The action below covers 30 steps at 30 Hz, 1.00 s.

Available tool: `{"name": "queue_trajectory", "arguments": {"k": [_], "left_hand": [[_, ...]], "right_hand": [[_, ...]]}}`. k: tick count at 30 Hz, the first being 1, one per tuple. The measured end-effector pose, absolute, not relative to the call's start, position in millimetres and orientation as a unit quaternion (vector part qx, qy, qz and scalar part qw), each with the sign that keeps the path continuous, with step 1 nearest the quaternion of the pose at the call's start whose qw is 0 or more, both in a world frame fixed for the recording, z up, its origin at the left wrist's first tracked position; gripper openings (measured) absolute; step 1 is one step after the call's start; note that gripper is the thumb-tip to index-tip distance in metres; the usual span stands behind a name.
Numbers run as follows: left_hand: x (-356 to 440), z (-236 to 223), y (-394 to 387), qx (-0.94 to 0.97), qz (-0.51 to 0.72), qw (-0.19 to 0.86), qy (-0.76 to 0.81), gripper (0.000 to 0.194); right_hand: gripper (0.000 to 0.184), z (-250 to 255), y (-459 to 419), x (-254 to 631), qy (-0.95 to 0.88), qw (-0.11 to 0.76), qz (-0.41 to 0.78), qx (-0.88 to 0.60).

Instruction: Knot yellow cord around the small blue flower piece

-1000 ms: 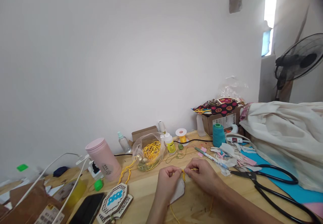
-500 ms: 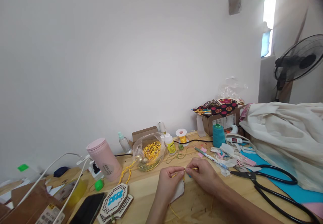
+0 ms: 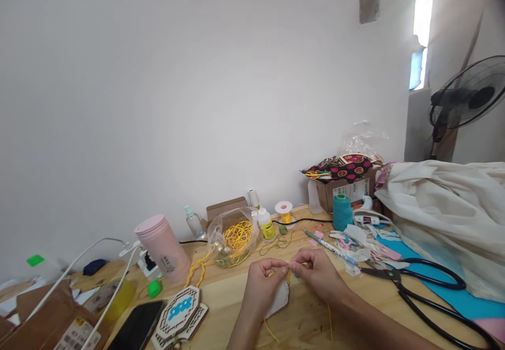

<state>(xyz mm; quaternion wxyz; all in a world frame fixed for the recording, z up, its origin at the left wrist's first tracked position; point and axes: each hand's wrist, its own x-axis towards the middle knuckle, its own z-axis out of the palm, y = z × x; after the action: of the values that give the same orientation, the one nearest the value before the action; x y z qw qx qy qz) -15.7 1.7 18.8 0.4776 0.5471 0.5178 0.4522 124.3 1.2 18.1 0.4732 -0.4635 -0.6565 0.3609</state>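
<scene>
Above the near middle of the table, my left hand (image 3: 265, 282) and my right hand (image 3: 315, 272) meet with their fingertips close together. Both are pinched on a thin yellow cord (image 3: 289, 278). One end of the cord trails below my left hand, and another hangs under my right wrist. A small white flat piece (image 3: 278, 298) lies beneath the fingers of my left hand, partly covered by it. How the cord joins the white piece is hidden. Something small and blue shows by my right fingertips, too little to name.
Large black-handled scissors (image 3: 398, 276) and a pen (image 3: 331, 247) lie on the right beside paper scraps. Behind stand a glue bottle (image 3: 266, 227), a cord spool (image 3: 284, 214) and a bag of yellow cord (image 3: 236, 237). Left are a pink tumbler (image 3: 163, 250), octagonal wooden pieces (image 3: 179, 312) and a phone (image 3: 136, 326).
Both hands keep their pinch with only slight finger movement. The cord under my right wrist hangs a little more in sight. The view has shifted very slightly.
</scene>
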Motion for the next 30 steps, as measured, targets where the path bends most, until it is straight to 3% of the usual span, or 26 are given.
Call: {"name": "queue_trajectory", "arguments": {"k": [8,16,24,30], "left_hand": [[-14.1,15.4,1.0,0.507,0.471,0.539,0.481,0.025],[-16.9,11.2,4.1,0.541,0.461,0.466,0.526,0.022],[-14.2,13.4,1.8,0.547,0.437,0.478,0.53,0.023],[-15.6,16.0,1.2,0.579,0.436,0.434,0.535,0.023]], "right_hand": [[0.021,21.3,4.8,129.0,-0.639,0.479,0.364,-0.48],[0.02,15.1,3.3,128.4,-0.68,0.464,0.331,-0.461],[0.018,15.4,4.4,129.8,-0.657,0.452,0.373,-0.475],[0.018,12.2,4.6,130.0,-0.684,0.44,0.336,-0.475]]}}
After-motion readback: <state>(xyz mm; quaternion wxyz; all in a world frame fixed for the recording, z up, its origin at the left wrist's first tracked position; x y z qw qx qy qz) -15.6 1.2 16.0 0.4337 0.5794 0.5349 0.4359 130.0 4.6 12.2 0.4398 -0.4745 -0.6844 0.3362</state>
